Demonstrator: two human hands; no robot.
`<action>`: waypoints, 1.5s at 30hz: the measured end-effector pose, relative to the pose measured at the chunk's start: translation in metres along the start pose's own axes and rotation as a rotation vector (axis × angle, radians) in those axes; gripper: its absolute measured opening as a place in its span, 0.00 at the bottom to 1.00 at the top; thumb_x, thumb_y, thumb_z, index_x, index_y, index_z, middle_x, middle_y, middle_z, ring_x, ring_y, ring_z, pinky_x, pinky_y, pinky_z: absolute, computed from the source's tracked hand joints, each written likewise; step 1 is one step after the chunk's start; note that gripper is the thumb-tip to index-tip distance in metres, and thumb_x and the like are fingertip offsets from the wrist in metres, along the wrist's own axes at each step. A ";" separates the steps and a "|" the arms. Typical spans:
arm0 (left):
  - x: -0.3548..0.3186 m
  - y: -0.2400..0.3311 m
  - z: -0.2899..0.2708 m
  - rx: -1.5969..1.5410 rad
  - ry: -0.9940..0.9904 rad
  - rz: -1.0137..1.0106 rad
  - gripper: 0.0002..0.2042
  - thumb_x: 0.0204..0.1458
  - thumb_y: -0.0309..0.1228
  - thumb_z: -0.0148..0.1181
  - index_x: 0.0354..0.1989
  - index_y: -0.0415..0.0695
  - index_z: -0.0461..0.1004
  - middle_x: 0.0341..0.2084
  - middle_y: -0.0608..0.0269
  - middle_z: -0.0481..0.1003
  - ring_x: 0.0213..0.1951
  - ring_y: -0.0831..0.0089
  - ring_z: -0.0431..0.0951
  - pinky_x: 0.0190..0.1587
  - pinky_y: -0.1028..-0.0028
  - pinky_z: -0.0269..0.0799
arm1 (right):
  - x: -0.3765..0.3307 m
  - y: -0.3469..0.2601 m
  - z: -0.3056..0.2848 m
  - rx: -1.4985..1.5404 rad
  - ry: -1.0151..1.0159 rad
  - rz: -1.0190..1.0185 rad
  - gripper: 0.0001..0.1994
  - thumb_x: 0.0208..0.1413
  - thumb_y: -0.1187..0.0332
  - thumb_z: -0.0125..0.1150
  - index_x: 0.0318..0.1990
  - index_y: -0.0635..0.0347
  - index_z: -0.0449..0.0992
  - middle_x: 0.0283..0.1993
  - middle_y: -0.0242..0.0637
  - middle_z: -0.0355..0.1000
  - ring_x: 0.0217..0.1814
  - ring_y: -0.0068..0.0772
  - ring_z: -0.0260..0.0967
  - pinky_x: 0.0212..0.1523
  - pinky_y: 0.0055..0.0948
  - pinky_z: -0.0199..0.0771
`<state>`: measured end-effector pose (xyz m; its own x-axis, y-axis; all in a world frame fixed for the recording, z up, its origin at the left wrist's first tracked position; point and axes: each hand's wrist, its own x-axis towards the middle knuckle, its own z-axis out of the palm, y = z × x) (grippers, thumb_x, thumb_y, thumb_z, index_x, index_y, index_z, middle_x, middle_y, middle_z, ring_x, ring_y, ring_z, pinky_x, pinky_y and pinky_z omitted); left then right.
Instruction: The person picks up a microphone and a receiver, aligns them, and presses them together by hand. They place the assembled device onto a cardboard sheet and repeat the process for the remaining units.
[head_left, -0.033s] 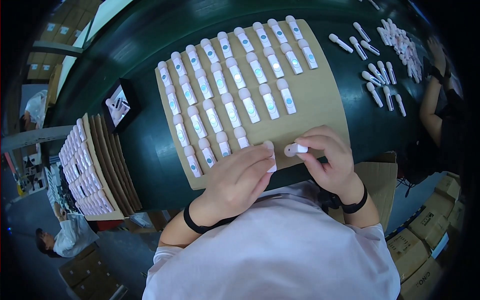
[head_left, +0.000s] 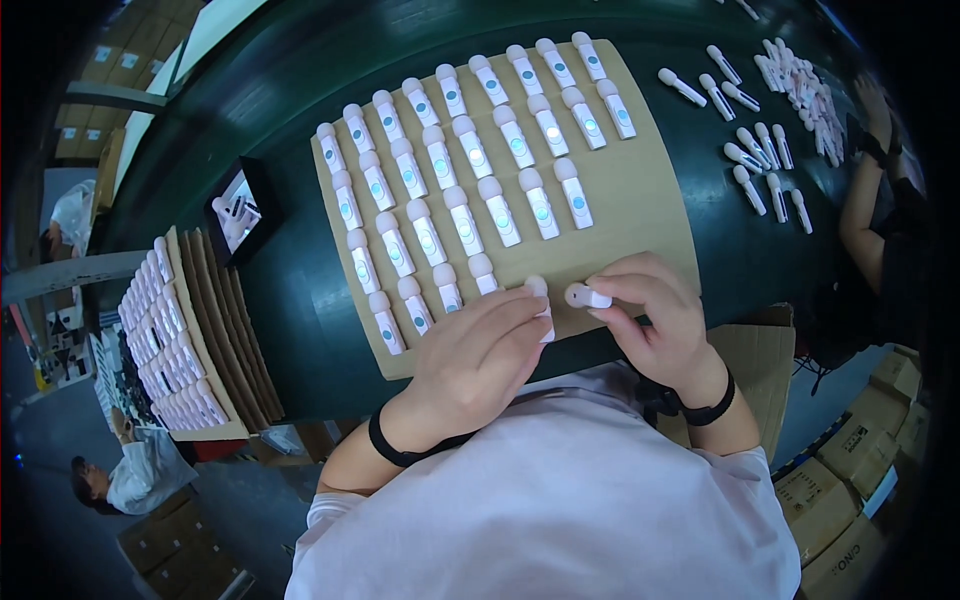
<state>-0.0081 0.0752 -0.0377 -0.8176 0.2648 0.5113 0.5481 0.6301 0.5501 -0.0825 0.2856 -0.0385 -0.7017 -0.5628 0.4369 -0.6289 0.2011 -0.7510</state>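
Note:
Rows of small white wand-shaped devices [head_left: 464,229] with rounded pale pink heads and round blue marks lie on a brown cardboard sheet [head_left: 640,215]. Near the sheet's front edge, my left hand [head_left: 468,360] is closed on one white wand [head_left: 546,326], partly hidden by my fingers. My right hand [head_left: 655,315] pinches another white wand [head_left: 597,299] between thumb and fingers, its pink head pointing left. The two held wands are close but apart. My left hand covers part of the front row.
More wands [head_left: 770,145] lie loose and heaped on the dark green table [head_left: 680,30] at the right, near another person's arm [head_left: 865,200]. A black-framed box [head_left: 240,212] stands left of the sheet. Further left, stacked cardboard [head_left: 225,330] leans beside a wand-covered sheet [head_left: 172,345].
The wand in my right hand has shifted very slightly left and up. Otherwise, both hands and the rows look the same.

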 end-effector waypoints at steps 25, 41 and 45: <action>0.000 -0.005 0.006 0.304 -0.147 0.063 0.11 0.43 0.25 0.59 0.37 0.39 0.74 0.40 0.53 0.71 0.48 0.60 0.71 0.57 0.54 0.65 | 0.011 0.007 -0.006 -0.364 -0.301 -0.144 0.15 0.43 0.74 0.66 0.41 0.58 0.75 0.48 0.39 0.70 0.47 0.44 0.70 0.46 0.37 0.71; -0.017 -0.017 -0.085 -0.260 0.145 -0.330 0.08 0.42 0.18 0.62 0.32 0.38 0.76 0.39 0.52 0.76 0.40 0.60 0.76 0.43 0.69 0.71 | 0.282 0.149 -0.067 -0.910 -0.395 0.024 0.11 0.53 0.66 0.61 0.41 0.61 0.77 0.41 0.43 0.74 0.46 0.45 0.72 0.47 0.37 0.72; -0.021 -0.021 -0.094 -0.209 0.224 -0.346 0.07 0.43 0.18 0.61 0.32 0.38 0.75 0.38 0.52 0.76 0.38 0.62 0.77 0.41 0.69 0.72 | 0.328 0.168 -0.027 -1.007 -0.592 0.249 0.14 0.51 0.58 0.64 0.40 0.56 0.80 0.38 0.44 0.77 0.43 0.47 0.74 0.45 0.41 0.73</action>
<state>0.0138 -0.0123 0.0019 -0.9131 -0.1139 0.3914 0.2921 0.4871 0.8231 -0.4270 0.1567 -0.0079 -0.7446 -0.6479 -0.1605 -0.6625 0.7468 0.0587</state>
